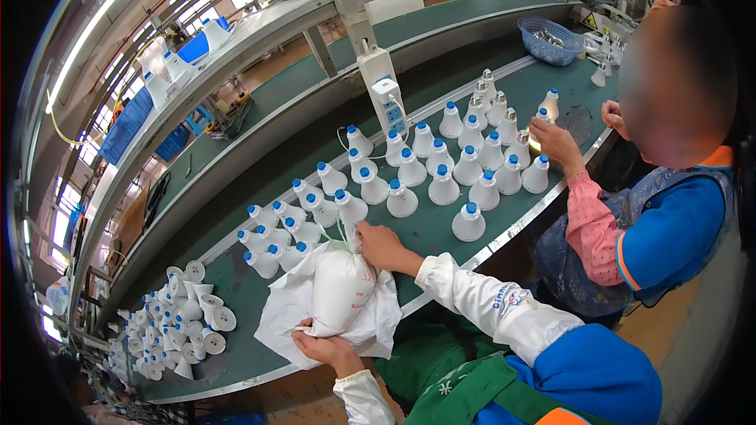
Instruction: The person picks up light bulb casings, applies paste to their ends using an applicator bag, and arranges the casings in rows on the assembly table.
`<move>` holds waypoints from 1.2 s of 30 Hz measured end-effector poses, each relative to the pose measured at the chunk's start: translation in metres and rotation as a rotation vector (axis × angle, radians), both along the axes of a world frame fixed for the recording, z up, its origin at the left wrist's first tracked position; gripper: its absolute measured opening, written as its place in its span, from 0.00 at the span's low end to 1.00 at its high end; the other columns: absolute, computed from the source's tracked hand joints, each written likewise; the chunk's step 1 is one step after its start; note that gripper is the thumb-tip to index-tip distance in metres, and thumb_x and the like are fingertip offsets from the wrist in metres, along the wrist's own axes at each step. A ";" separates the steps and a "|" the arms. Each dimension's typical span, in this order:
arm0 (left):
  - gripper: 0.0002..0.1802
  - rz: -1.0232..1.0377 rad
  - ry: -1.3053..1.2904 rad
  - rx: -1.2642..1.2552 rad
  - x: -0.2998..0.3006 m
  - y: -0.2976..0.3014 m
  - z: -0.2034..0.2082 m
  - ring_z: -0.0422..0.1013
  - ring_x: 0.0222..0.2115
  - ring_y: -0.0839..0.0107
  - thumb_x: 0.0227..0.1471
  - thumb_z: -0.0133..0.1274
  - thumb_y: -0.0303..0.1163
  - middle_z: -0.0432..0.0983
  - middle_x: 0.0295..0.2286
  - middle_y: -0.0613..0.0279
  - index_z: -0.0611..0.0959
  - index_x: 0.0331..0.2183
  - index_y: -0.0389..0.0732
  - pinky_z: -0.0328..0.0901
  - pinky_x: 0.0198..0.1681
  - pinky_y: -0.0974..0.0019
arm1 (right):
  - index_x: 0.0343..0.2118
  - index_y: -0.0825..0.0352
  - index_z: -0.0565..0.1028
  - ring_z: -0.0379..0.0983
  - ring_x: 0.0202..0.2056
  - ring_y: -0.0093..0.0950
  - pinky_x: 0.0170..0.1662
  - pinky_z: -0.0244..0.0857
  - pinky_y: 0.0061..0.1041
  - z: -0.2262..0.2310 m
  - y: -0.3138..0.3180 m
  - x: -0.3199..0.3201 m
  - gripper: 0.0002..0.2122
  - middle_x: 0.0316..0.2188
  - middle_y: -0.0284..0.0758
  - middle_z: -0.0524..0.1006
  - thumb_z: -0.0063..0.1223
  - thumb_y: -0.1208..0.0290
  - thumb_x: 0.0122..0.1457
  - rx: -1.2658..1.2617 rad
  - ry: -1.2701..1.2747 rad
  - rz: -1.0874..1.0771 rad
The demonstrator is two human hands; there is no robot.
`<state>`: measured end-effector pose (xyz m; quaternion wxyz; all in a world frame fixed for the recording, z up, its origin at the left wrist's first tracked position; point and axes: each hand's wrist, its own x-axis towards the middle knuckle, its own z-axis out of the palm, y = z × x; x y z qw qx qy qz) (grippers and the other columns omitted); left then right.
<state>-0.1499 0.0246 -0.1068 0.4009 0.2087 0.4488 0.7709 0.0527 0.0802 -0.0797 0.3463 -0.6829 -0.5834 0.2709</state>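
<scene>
A plump white plastic bag (340,291) with faint red print lies on a spread white sheet (282,316) at the front of the green bench. My left hand (327,350) curls round its near lower corner. At the bag's far upper side, my right hand (383,248) has its fingers closed on the plastic; the fingertips are partly hidden. Pale green strands stick up by the bag's top. Just beyond my right hand stands a white bulb (350,208) with a blue cap, among several rows of similar upright bulbs. The bag's contents do not show.
Cone-shaped white bulb housings (185,311) lie heaped at the left. A co-worker's hand (559,143) reaches among bulbs at the right, near a lit one. Behind are a socket strip (382,83) on a post and a blue basket (551,51) of metal parts.
</scene>
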 end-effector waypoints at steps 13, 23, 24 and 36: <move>0.17 -0.034 -0.033 0.054 -0.001 0.003 -0.010 0.64 0.31 0.67 0.60 0.37 0.41 0.64 0.28 0.60 0.67 0.29 0.37 0.62 0.40 0.62 | 0.32 0.67 0.74 0.67 0.41 0.38 0.41 0.59 0.34 -0.042 0.036 0.013 0.10 0.35 0.40 0.73 0.48 0.69 0.47 0.185 -0.086 0.151; 0.16 -0.010 -0.053 0.044 -0.006 0.002 -0.011 0.64 0.32 0.66 0.59 0.37 0.41 0.65 0.28 0.60 0.68 0.30 0.37 0.63 0.40 0.61 | 0.32 0.77 0.75 0.73 0.34 0.43 0.39 0.66 0.33 0.003 0.029 0.011 0.24 0.32 0.49 0.76 0.53 0.54 0.44 -0.152 0.320 0.218; 0.15 -0.009 -0.061 0.044 -0.003 0.002 -0.010 0.64 0.32 0.67 0.59 0.38 0.40 0.64 0.28 0.60 0.67 0.31 0.37 0.63 0.40 0.62 | 0.32 0.77 0.75 0.73 0.34 0.43 0.39 0.66 0.33 -0.001 0.037 0.008 0.24 0.32 0.49 0.76 0.53 0.54 0.44 -0.147 0.320 0.209; 0.17 -0.047 -0.137 0.058 -0.007 0.002 0.000 0.64 0.33 0.66 0.60 0.37 0.42 0.65 0.29 0.59 0.68 0.30 0.37 0.61 0.43 0.61 | 0.28 0.72 0.75 0.70 0.27 0.46 0.32 0.63 0.35 -0.014 0.025 -0.017 0.15 0.24 0.49 0.74 0.53 0.61 0.51 0.372 0.245 0.007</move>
